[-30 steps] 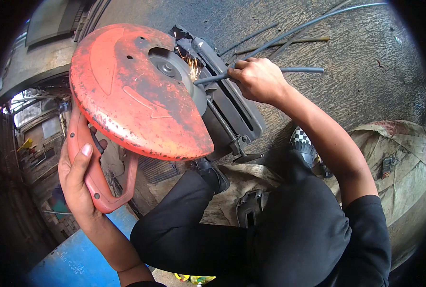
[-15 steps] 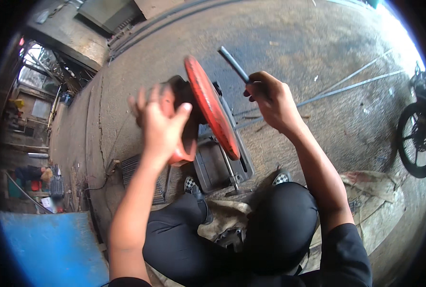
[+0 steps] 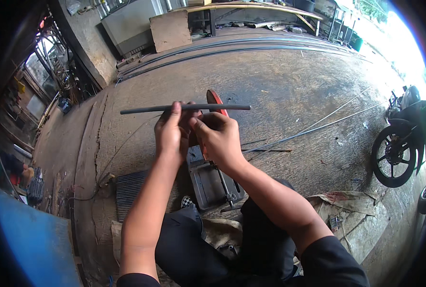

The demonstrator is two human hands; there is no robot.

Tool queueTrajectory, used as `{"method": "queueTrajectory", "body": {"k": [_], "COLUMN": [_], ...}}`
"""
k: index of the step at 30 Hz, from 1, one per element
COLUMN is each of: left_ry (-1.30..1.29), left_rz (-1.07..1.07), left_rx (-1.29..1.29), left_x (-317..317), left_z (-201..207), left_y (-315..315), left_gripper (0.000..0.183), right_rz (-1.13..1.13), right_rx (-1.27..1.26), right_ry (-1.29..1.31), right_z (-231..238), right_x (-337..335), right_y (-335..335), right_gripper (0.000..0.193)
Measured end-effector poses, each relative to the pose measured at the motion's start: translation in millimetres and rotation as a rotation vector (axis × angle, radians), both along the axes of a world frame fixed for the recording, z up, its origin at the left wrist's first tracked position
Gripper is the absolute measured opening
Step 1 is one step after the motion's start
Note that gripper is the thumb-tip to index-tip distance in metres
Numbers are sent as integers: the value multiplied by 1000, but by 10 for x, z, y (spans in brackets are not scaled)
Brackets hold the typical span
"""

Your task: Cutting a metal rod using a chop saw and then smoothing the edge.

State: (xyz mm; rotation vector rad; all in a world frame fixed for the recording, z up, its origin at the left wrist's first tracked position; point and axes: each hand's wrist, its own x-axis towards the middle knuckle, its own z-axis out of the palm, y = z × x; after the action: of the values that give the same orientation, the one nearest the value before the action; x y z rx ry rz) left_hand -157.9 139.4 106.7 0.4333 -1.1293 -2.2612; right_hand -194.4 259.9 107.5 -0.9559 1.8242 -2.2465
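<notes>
A short dark grey metal rod (image 3: 143,110) lies level in front of me. My left hand (image 3: 171,136) is closed around it left of its middle, the thumb up against it. Just below the rod, my right hand (image 3: 220,143) has its thumb and fingers pinched together; what lies between them is hidden. Behind and below both hands stands a floor machine that looks like a cut-off saw (image 3: 204,189), with a grey tray-like base and a screw clamp. Its red round part (image 3: 214,98) shows edge-on behind the rod, and my hands cover much of the rest.
Left of the saw lies a dark ribbed panel (image 3: 128,191). Thin metal bars (image 3: 299,133) lie on the floor to the right, before a motorcycle wheel (image 3: 393,157). Long bars (image 3: 241,46) run across the back. Crumpled sacking (image 3: 351,220) and a blue sheet (image 3: 36,234) flank me.
My left hand has left the saw's red part and closed on the rod. My right hand has brought the rod leftward, from slanted to level. The view has tilted up.
</notes>
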Motion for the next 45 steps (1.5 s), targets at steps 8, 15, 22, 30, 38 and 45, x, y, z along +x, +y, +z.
{"method": "queueTrajectory", "body": {"k": [8,15,22,30,38,45], "left_ry": [-27,-45,-16,-20,-150,-250], "left_rz": [65,119,125,134,408,600], "left_rx": [77,71,62,49,-124,-581], "left_x": [352,496,533,552,686,1520], "left_z": [-12,-9,-28,-85,-29,-178], "left_y": [-199,-267,-312,-348,-742,-1249], "left_gripper": [28,32,32,33,27,23], "right_rz": [92,170,178,172,387,-16], "right_rx": [-389,-282,-282,-236,242,374], "right_ry": [-501,-539,-584,-548,-8,1041], "right_z": [-174,-198,-149,-286,-88,3], "right_x": [65,147,196,139,388,773], "right_y": [-358,-450,-503,-587,-620,-1367], "right_gripper": [30,28,29,32,29,24]}}
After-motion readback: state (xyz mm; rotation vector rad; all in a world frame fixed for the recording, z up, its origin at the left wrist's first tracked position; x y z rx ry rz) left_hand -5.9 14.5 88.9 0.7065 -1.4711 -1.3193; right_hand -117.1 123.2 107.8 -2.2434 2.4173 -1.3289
